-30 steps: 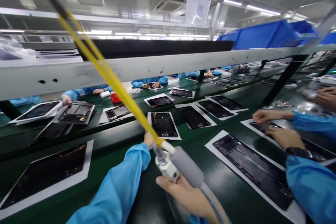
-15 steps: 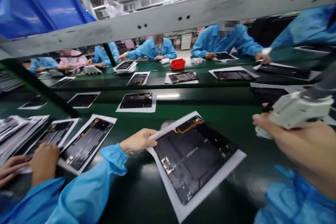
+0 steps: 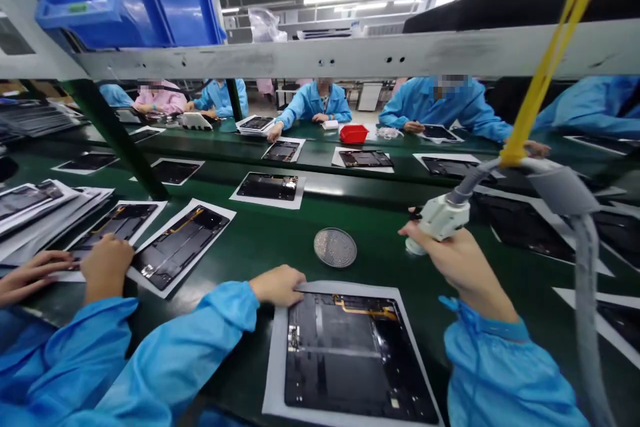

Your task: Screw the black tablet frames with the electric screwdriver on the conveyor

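Observation:
A dark tablet panel (image 3: 350,360) with an orange flex cable lies on a white sheet (image 3: 276,367) in front of me. At its far left corner my left hand (image 3: 281,285) pinches the edge of the sheet, fingertips next to the panel. My right hand (image 3: 457,257) is wrapped round a white hand tool (image 3: 443,217) with a grey hose (image 3: 584,280). That tool is held above the bench, to the right of a round dish (image 3: 335,247) with a clear, grainy look. The tool's tip is partly hidden by my fingers.
A yellow strap (image 3: 545,60) holds up the hose. At left, a co-worker's hands (image 3: 107,260) touch another panel, beside a stack of sheeted panels (image 3: 55,220). More panels lie on the green bench beyond. Blue bins (image 3: 170,0) stand on a grey overhead beam (image 3: 280,60).
My left hand has lowered the tilted panel and sheet towards me, turning them straighter. The round dish behind is now uncovered. In view, my right hand and the tool are further left.

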Demonstrator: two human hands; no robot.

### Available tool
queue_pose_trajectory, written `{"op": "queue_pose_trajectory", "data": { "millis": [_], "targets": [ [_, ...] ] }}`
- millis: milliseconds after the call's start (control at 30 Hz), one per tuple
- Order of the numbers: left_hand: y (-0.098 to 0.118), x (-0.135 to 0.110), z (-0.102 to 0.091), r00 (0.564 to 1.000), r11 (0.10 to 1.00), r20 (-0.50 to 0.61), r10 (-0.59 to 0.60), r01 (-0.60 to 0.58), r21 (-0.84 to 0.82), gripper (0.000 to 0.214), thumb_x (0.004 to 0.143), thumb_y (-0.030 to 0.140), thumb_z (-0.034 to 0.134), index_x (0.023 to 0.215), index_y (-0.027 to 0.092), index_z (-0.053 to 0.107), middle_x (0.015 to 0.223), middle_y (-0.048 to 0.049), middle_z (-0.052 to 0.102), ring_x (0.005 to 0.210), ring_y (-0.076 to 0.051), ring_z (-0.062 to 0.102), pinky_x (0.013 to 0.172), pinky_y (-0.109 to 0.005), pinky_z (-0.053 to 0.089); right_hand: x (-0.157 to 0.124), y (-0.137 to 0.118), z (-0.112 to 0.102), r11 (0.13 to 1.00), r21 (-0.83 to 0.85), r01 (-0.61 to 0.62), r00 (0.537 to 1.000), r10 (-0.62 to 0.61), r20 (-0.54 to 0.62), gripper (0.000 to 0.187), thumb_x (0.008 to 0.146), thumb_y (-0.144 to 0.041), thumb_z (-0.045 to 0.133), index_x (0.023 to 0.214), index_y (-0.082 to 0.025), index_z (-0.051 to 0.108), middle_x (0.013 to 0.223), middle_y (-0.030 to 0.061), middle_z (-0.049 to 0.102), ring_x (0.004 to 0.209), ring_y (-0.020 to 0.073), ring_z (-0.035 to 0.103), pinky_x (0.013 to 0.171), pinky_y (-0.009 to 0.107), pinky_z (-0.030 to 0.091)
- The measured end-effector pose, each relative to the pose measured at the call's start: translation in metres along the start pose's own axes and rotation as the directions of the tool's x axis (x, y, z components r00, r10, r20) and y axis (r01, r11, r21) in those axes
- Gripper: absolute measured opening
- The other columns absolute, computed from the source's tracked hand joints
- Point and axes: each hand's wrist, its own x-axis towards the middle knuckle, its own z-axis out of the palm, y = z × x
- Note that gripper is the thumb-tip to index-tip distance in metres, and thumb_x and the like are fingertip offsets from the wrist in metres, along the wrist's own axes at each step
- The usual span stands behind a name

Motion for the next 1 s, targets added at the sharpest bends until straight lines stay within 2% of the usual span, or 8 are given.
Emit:
{"op": "queue_pose_trajectory", "data": {
  "millis": [133,200,267,300,400,467,700,1000],
  "targets": [
    [0.022,0.006,0.015,0.991,0.973,-0.127,0.033,-0.003,0.229,0.019,0.092,0.022,0.053,0.097,0.011,0.068,0.099,-0.0168,0.068,0.098,-0.032,0.065,0.086,-0.044,0.051,-0.005,0.009,0.03,0.99,0.134,-0.047,0.999,0.045,0.016,0.041,0.071,-0.057,0.079,0.089,-0.023,0.066,0.079,0.0024,0.07,0.074,0.0218,0.068,0.069,0.039,0.059],
    [0.029,0.009,0.021,0.982,0.963,-0.175,0.065,-0.017,0.268,0.021,0.093,0.018,0.049,0.103,0.009,0.065,0.102,-0.0188,0.065,0.1,-0.032,0.062,0.086,-0.046,0.051,-0.011,0.01,0.046,0.968,0.244,-0.059,0.997,0.067,-0.027,0.038,0.07,-0.049,0.082,0.09,-0.022,0.065,0.072,0.0005,0.067,0.069,0.0202,0.066,0.068,0.04,0.058],
    [0.032,0.013,0.025,0.947,0.931,-0.264,0.181,-0.079,0.356,0.024,0.092,0.012,0.048,0.111,0.009,0.062,0.104,-0.0181,0.062,0.1,-0.031,0.06,0.084,-0.045,0.05,-0.018,0.009,0.06,0.933,0.355,-0.065,0.994,0.091,-0.056,0.035,0.069,-0.036,0.084,0.092,-0.02,0.064,0.064,-0.002,0.063,0.061,0.018,0.063,0.067,0.04,0.057],
    [0.032,0.014,0.027,0.907,0.897,-0.314,0.281,-0.132,0.422,0.025,0.091,0.009,0.048,0.113,0.009,0.061,0.104,-0.0169,0.062,0.098,-0.03,0.059,0.081,-0.044,0.05,-0.02,0.008,0.067,0.918,0.391,-0.067,0.993,0.099,-0.062,0.033,0.069,-0.03,0.084,0.093,-0.019,0.064,0.061,-0.0032,0.062,0.058,0.0167,0.061,0.067,0.04,0.057],
    [0.028,0.022,0.035,0.709,0.763,-0.405,0.576,-0.29,0.577,0.016,0.092,0.007,0.047,0.1,0.011,0.061,0.096,-0.0126,0.06,0.087,-0.025,0.058,0.074,-0.039,0.05,-0.026,0.008,0.084,0.903,0.422,-0.081,0.993,0.109,-0.041,0.028,0.073,-0.02,0.081,0.094,-0.02,0.062,0.058,-0.0049,0.061,0.055,0.0144,0.061,0.065,0.038,0.056],
    [0.024,0.028,0.044,0.639,0.754,-0.448,0.625,-0.346,0.558,0.013,0.094,0.009,0.048,0.09,0.012,0.06,0.094,-0.0122,0.061,0.085,-0.024,0.058,0.074,-0.038,0.05,-0.028,0.01,0.094,0.906,0.416,-0.084,0.996,0.093,-0.001,0.024,0.078,-0.017,0.076,0.096,-0.021,0.062,0.061,-0.0048,0.062,0.058,0.0147,0.063,0.064,0.037,0.055],
    [0.022,0.034,0.059,0.639,0.827,-0.525,0.562,-0.414,0.381,0.013,0.093,0.009,0.051,0.088,0.008,0.064,0.097,-0.0153,0.063,0.091,-0.026,0.06,0.079,-0.04,0.055,-0.032,0.008,0.115,0.878,0.471,-0.08,0.99,0.017,0.137,0.025,0.083,-0.01,0.065,0.102,-0.026,0.068,0.061,-0.0036,0.06,0.057,0.0146,0.057,0.064,0.038,0.055],
    [0.025,0.031,0.055,0.632,0.828,-0.537,0.559,-0.464,0.315,0.025,0.096,0.007,0.044,0.09,0.006,0.068,0.097,-0.0173,0.066,0.094,-0.026,0.061,0.086,-0.041,0.058,-0.03,-0.002,0.11,0.927,0.346,-0.144,0.977,0.077,0.199,0.025,0.084,-0.012,0.068,0.101,-0.029,0.07,0.061,-0.0034,0.061,0.059,0.0147,0.059,0.075,0.044,0.058]
  ]
}}
